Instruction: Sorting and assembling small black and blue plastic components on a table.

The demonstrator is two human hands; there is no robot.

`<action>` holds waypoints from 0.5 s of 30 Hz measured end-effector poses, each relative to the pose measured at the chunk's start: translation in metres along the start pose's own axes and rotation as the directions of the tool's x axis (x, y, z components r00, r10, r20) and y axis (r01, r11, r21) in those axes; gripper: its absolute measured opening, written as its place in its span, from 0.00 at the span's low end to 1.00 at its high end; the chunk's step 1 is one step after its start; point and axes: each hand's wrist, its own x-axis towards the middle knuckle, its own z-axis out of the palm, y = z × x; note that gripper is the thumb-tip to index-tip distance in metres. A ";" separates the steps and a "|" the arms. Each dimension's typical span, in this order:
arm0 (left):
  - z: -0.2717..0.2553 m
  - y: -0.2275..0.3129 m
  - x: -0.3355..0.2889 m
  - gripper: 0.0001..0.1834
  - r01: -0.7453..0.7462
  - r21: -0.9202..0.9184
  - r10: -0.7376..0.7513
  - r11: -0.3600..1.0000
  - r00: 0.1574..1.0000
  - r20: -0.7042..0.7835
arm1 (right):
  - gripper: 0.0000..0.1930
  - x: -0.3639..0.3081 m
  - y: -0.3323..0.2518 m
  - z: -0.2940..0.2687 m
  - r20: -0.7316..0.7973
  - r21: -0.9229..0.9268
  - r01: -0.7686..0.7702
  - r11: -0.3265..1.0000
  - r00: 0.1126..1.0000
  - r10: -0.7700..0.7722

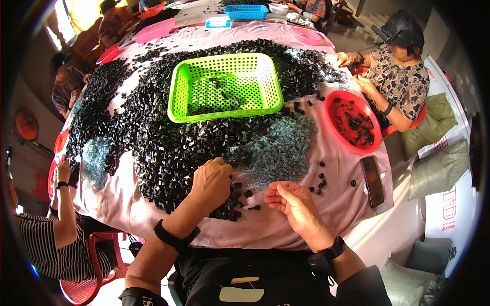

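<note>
My left hand [212, 179] is at the near edge of a heap of small black plastic parts [168, 148]. Its fingers are curled down, and whatever they grip is hidden. To its right, above the pink cloth, my right hand [295, 205] has thumb and forefinger drawn together; anything between them is too small to make out. Just beyond both hands lies a pile of small clear bluish pieces [279, 150]. A few loose black parts [248, 194] are scattered between my hands. On the heap stands a bright green perforated basket [225, 116] holding a few black parts.
A red bowl [375, 137] with black parts and a phone [372, 181] are on the right side of the pink cloth [332, 201]. One co-worker [400, 76] sits at the right, another in stripes [56, 245] at the left. A blue basket [246, 12] is farther back.
</note>
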 end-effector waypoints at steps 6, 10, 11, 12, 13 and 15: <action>0.003 0.001 -0.002 0.09 -0.118 -0.077 0.113 0.990 0.991 -0.073 | 0.12 0.001 0.005 0.002 -0.019 -0.002 -0.011 1.000 1.000 0.011; -0.003 0.011 -0.004 0.08 -0.088 -0.365 0.079 0.927 0.996 -0.038 | 0.12 0.002 0.004 0.012 -0.024 -0.024 -0.002 1.000 1.000 0.001; -0.007 0.017 -0.004 0.10 -0.164 -0.418 0.150 0.893 0.986 -0.067 | 0.12 0.003 0.004 0.014 -0.023 -0.024 -0.002 1.000 1.000 0.001; -0.012 0.022 -0.004 0.12 -0.239 -0.467 0.217 0.851 0.971 -0.101 | 0.11 0.004 0.004 0.016 -0.012 -0.068 0.040 0.997 0.999 -0.041; -0.016 0.030 -0.004 0.13 -0.266 -0.473 0.249 0.840 0.963 -0.100 | 0.11 0.004 0.005 0.018 0.000 -0.111 0.081 0.991 0.997 -0.082; -0.017 0.043 -0.003 0.14 -0.309 -0.496 0.284 0.812 0.950 -0.127 | 0.11 0.008 0.010 0.015 0.037 -0.149 0.129 0.980 0.992 -0.125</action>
